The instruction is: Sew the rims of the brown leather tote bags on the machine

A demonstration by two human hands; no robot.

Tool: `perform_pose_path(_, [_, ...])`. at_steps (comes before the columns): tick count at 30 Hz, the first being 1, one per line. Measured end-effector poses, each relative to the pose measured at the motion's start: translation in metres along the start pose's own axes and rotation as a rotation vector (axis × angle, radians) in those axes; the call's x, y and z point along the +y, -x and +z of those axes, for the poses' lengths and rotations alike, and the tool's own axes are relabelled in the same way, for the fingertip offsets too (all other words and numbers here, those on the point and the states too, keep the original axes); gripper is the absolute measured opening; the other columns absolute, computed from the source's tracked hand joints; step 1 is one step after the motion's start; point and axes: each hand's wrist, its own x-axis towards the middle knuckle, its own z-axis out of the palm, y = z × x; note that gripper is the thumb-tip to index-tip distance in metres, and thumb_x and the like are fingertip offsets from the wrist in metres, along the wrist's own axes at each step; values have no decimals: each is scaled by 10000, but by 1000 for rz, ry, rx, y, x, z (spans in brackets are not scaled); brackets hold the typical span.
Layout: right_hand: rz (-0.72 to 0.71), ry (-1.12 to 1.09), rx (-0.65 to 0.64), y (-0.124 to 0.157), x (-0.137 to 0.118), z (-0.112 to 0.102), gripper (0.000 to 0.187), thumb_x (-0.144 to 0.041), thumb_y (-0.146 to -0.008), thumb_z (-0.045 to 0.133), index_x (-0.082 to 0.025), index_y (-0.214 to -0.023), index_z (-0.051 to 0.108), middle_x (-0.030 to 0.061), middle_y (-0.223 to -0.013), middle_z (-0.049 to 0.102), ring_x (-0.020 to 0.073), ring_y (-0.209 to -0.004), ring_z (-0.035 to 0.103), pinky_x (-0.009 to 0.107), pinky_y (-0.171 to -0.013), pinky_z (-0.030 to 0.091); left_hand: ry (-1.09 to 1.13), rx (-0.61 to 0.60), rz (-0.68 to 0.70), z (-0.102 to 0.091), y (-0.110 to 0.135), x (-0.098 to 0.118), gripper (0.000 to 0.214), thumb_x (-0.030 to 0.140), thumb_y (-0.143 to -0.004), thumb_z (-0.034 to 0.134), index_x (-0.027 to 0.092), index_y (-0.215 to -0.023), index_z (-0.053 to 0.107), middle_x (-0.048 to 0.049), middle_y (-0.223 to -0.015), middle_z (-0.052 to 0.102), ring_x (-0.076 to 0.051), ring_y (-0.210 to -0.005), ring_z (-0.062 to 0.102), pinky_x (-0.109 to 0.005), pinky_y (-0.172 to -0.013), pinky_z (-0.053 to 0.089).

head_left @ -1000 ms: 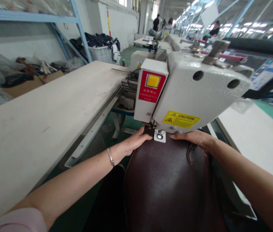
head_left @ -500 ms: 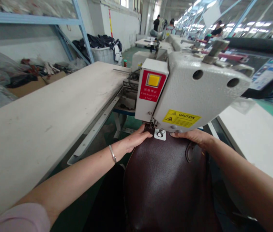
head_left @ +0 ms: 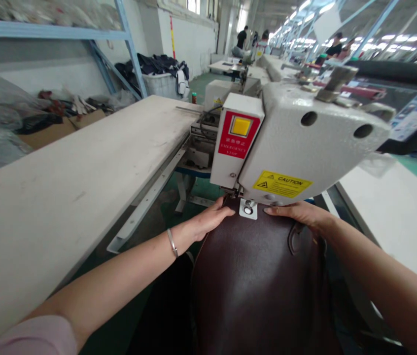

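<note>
Workshop (head_left: 197, 42), outstretched hands (head_left: 210, 220) (head_left: 302, 213) on (apparently) leather (head_left: 256, 281)

Bowed dark brown leather piece (head_left: 255, 276), top beneath machine head (head_left: 300, 143).

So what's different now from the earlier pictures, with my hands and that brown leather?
Nothing was taken hold of or let go. The whole view has slid slightly right, as if the head camera turned a little. As before, the left hand holds the brown leather on one side of the metal plate and the right hand on the other, below the machine head.
</note>
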Motion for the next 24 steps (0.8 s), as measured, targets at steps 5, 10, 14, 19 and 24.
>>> perform_pose_path(5, [-99,46,54,-13,4,-2,436,-348,-647,871,-299,-1067,764,15,-1272,698,332,-1305,547,502,-1136,412,-14,25,11,-8,-11,1,516,283,-819,592,219,-1320,488,-63,-1133,635,-258,-1080,582,-398,-946,475])
perform_pose_path(10, [-65,31,48,-9,0,-2,368,-367,-659,866,-281,-1004,774,30,-1255,708,324,-1334,522,450,-1112,443,-17,-5,36,-9,-1,0,600,291,-796,662,217,-1358,466,-91,-1253,612,-266,-1118,586,-420,-980,468])
perform_pose_path(14, [-53,16,-1,-6,-3,0,318,-418,-678,858,-267,-948,786,50,-1150,750,320,-1308,548,443,-1099,456,35,-83,23,-8,15,-1,610,315,-787,707,199,-1342,481,-116,-1249,620,-261,-1081,612,-428,-967,476])
perform_pose_path(19, [65,43,19,-2,-5,0,371,-492,-671,864,-233,-928,800,85,-1103,762,299,-1089,682,381,-966,548,87,-73,-40,-5,20,-4,544,339,-806,703,204,-1299,516,-102,-1150,656,-231,-936,645,-412,-885,505])
perform_pose_path(24, [125,51,55,5,-3,5,473,-557,-632,869,-170,-892,789,112,-976,774,252,-885,708,316,-787,574,100,-51,-51,-4,20,-6,576,322,-776,730,214,-1296,506,-90,-1128,665,-202,-857,646,-368,-806,528])
